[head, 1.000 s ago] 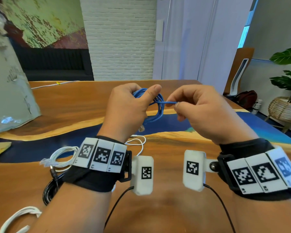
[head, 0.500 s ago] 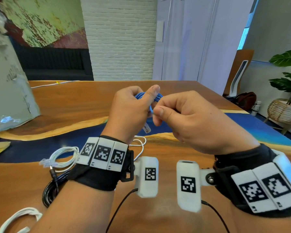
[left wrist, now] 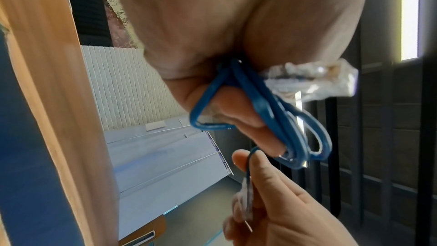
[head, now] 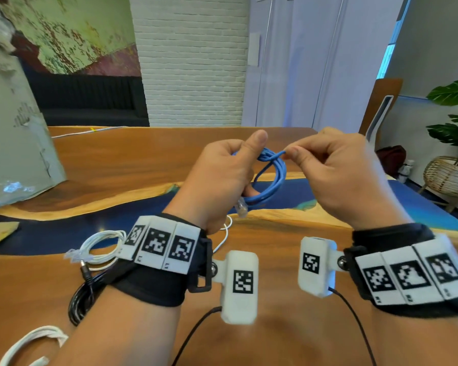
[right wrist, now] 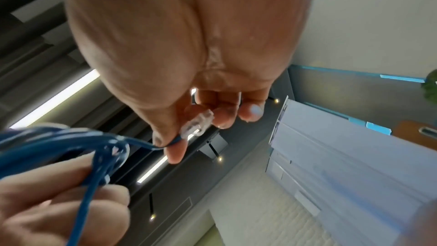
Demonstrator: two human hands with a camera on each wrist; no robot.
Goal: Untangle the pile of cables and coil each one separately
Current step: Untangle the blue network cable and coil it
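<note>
The left hand [head: 220, 178] grasps the coiled blue cable [head: 275, 178] above the middle of the table [head: 143, 165], thumb raised over the loops, one clear plug [head: 242, 207] hanging below the coil. The right hand [head: 336, 175] pinches the cable's free end between thumb and forefinger just beside the coil's top. Only the right wrist view shows that a second clear plug [right wrist: 197, 124] lies inside that hand, behind the pinch. The left wrist view shows the loops [left wrist: 283, 128] wrapped over the left hand's fingers [left wrist: 236, 108], hidden from the head view. Near the table's left edge lie a white coiled cable [head: 101, 247], a black cable [head: 80, 297] and another white coil [head: 35, 339]. The wristbands carry black-and-white square markers; no readable writing shows
</note>
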